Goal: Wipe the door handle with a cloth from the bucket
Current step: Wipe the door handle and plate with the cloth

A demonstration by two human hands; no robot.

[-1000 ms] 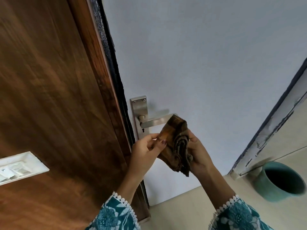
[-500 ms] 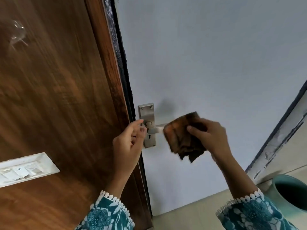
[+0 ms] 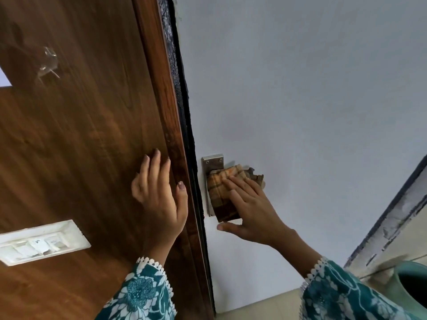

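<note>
A brown checked cloth [image 3: 221, 195] lies flat over the metal door handle plate [image 3: 212, 160] on the pale door, hiding the lever. My right hand [image 3: 251, 211] presses the cloth against the plate with its fingers spread over it. My left hand [image 3: 159, 195] rests flat and open on the brown wooden frame, left of the handle, holding nothing. The teal bucket [image 3: 406, 287] stands on the floor at the lower right, partly cut off by the frame edge.
A white switch panel [image 3: 41, 242] is set in the wooden panel at the lower left. A dark door frame [image 3: 390, 209] with peeling paint runs along the right. Beige floor [image 3: 258, 306] shows below the door.
My right hand has moved the cloth left onto the handle plate and flattened it there. My left hand has left the handle and gone to the wooden frame.
</note>
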